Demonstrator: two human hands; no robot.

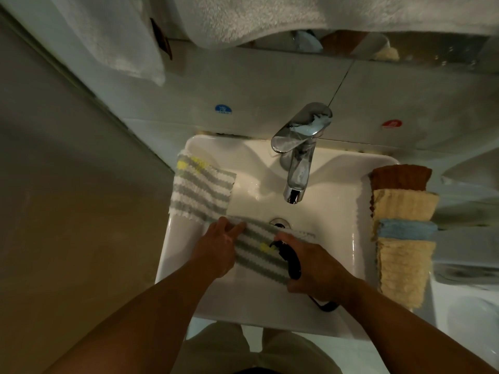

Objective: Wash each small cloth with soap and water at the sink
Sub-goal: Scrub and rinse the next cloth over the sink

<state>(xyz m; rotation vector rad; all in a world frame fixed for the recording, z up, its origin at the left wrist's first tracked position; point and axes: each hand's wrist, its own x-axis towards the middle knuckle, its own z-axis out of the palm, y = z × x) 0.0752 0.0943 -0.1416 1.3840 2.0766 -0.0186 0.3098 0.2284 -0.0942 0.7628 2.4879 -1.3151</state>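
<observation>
A grey-and-white striped cloth with a yellow mark (259,252) is spread in the white sink basin (334,233), below the chrome tap (298,168). My left hand (216,247) pinches its left edge. My right hand (316,263) grips its right edge together with a black object whose cord trails toward the sink's front rim. No water runs from the tap. A second striped cloth (199,193) lies draped over the sink's left rim.
Brown (399,176), yellow (405,205), blue (407,228) and another yellow cloth (402,271) are stacked along the sink's right rim. White towels (243,20) hang above. The tiled wall carries a blue cold sticker (223,108) and a red sticker (392,123).
</observation>
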